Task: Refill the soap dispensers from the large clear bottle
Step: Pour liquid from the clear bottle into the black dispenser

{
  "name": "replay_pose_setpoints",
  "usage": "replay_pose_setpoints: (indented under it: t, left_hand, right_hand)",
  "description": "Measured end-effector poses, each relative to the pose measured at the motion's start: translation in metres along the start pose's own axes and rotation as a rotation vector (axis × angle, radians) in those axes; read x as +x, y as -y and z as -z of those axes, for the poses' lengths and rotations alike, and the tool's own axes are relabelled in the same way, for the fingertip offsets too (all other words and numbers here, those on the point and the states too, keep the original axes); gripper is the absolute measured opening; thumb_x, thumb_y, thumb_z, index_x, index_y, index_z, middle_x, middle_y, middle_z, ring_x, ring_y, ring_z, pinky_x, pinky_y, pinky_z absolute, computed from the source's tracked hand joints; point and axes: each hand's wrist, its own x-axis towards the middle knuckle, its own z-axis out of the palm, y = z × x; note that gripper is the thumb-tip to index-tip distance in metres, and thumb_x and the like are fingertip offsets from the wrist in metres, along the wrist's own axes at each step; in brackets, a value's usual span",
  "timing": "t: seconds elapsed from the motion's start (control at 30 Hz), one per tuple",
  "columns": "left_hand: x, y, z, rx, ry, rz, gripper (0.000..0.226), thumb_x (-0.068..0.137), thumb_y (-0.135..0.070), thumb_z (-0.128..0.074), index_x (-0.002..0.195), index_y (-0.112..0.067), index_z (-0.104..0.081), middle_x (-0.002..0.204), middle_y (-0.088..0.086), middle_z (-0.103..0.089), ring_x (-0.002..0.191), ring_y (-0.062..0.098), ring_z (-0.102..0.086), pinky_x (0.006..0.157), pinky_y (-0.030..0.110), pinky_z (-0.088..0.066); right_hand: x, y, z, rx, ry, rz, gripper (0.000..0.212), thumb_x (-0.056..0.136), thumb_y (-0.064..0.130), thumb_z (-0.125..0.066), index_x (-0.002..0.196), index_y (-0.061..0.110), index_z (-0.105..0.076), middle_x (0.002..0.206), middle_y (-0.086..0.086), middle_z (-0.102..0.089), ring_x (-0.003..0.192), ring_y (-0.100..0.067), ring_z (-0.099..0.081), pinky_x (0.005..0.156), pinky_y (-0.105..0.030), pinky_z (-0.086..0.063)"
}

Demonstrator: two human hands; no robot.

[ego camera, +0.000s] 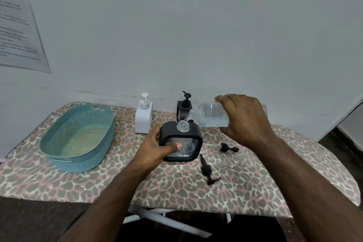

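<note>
Left hand [157, 146] fingers wrapped around an open black soap dispenser [181, 141] standing on the leopard-print surface [176, 182], right hand [243, 118] fingers clamped on the big clear bottle [212, 115], tipped sideways, liquid running into the dispenser's neck, white dispenser [143, 114] behind, two loose pump tops [208, 170] beside.

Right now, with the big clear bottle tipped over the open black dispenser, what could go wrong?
1. The stream from the large clear plastic bottle, tilted by the right hand, enters a narrow clear neck; a small wobble could spill onto the leopard-print cover.
2. The black-framed square dispenser is steadied only by the left hand; it could overfill if pouring continues unchecked.
</note>
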Motion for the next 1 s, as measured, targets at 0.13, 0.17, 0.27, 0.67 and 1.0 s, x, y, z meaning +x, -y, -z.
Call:
replay_pose_setpoints:
  t: [0.13, 0.17, 0.27, 0.67, 1.0]
  left_hand:
    - [0.0002, -0.0013, -0.001, -0.004, 0.003, 0.001, 0.056, 0.077, -0.001, -0.084, 0.117, -0.033, -0.061, 0.114, -0.003, -0.075, 0.107, 0.016, -0.073, 0.091, 0.036, -0.06]
    - [0.0002, -0.0016, -0.0013, -0.006, 0.005, 0.0, 0.056, 0.077, 0.0, -0.084, 0.117, -0.032, -0.061, 0.114, -0.003, -0.075, 0.107, 0.016, -0.073, 0.09, 0.036, -0.06]
    - [0.0002, -0.0015, -0.0016, -0.016, 0.01, 0.002, 0.057, 0.077, 0.002, -0.083, 0.118, -0.031, -0.06, 0.114, -0.003, -0.076, 0.107, 0.016, -0.073, 0.09, 0.036, -0.059]
    - [-0.0015, -0.0006, -0.001, -0.028, 0.012, 0.006, 0.058, 0.076, -0.001, -0.084, 0.119, -0.031, -0.06, 0.115, -0.002, -0.075, 0.107, 0.016, -0.073, 0.089, 0.035, -0.06]
    - [-0.0016, -0.0005, -0.0014, -0.034, 0.008, 0.009, 0.057, 0.076, -0.001, -0.084, 0.118, -0.031, -0.06, 0.115, -0.002, -0.075, 0.106, 0.016, -0.073, 0.086, 0.033, -0.06]
  right_hand:
    - [0.0003, -0.001, 0.0011, -0.004, -0.006, -0.003, 0.078, 0.063, 0.028, -0.091, 0.132, 0.018, -0.057, 0.12, -0.006, -0.069, 0.106, -0.031, -0.067, 0.089, -0.049, -0.05]
    - [0.0002, -0.001, 0.0012, -0.003, -0.006, -0.002, 0.078, 0.063, 0.027, -0.091, 0.132, 0.018, -0.057, 0.121, -0.006, -0.069, 0.106, -0.031, -0.066, 0.089, -0.049, -0.05]
    - [0.0, -0.0018, 0.0016, -0.003, -0.004, -0.002, 0.077, 0.064, 0.026, -0.09, 0.133, 0.018, -0.056, 0.121, -0.005, -0.069, 0.108, -0.031, -0.066, 0.091, -0.048, -0.049]
    - [0.0003, -0.0016, 0.0014, -0.014, 0.003, -0.003, 0.081, 0.062, 0.029, -0.092, 0.134, 0.018, -0.057, 0.122, -0.006, -0.068, 0.108, -0.031, -0.066, 0.091, -0.048, -0.049]
    - [0.0004, -0.0019, 0.0022, -0.02, 0.017, -0.003, 0.081, 0.063, 0.03, -0.091, 0.135, 0.019, -0.055, 0.124, -0.005, -0.068, 0.109, -0.031, -0.065, 0.092, -0.049, -0.049]
